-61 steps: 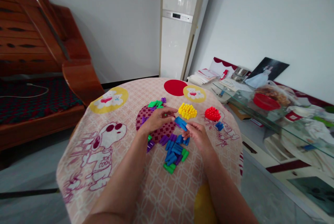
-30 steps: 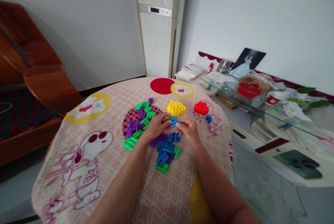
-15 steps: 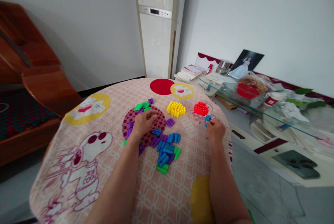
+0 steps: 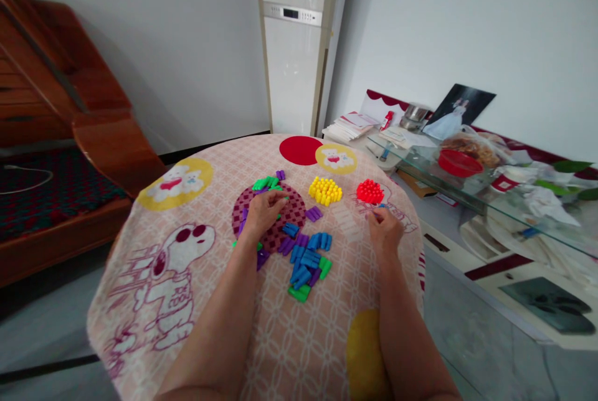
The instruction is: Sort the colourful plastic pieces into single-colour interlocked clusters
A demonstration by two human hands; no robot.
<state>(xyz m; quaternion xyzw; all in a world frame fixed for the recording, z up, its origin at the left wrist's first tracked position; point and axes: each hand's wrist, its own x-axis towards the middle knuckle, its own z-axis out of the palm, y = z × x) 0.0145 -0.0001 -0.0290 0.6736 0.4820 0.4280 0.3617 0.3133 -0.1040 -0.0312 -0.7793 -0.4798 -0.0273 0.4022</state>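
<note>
My left hand [image 4: 265,213] is over the dark checkered circle of the tablecloth, fingers curled together, with a bit of green toy piece [image 4: 285,198] at the fingertips. My right hand [image 4: 385,231] is at the right, its thumb and fingers pinched. A blue toy piece [image 4: 382,205] shows just past those fingertips, mostly hidden. Beyond it is a cluster of red pegs [image 4: 370,191], and left of that a cluster of yellow pegs [image 4: 326,190]. Several blue pieces [image 4: 309,258] are heaped between my forearms with purple pieces [image 4: 314,213] and green pieces [image 4: 299,292] around them.
A patterned cloth covers the round table [image 4: 299,339]. On the right stands a glass-topped cabinet [image 4: 467,202] with a red bowl [image 4: 460,163], papers and a photo [image 4: 460,111]. A wooden sofa [image 4: 112,139] is at the left, a tall white appliance [image 4: 294,65] behind.
The view has turned slightly left, so everything shifts right in it. My right hand has come a little lower-left relative to the red pegs, and the blue piece shows less.
</note>
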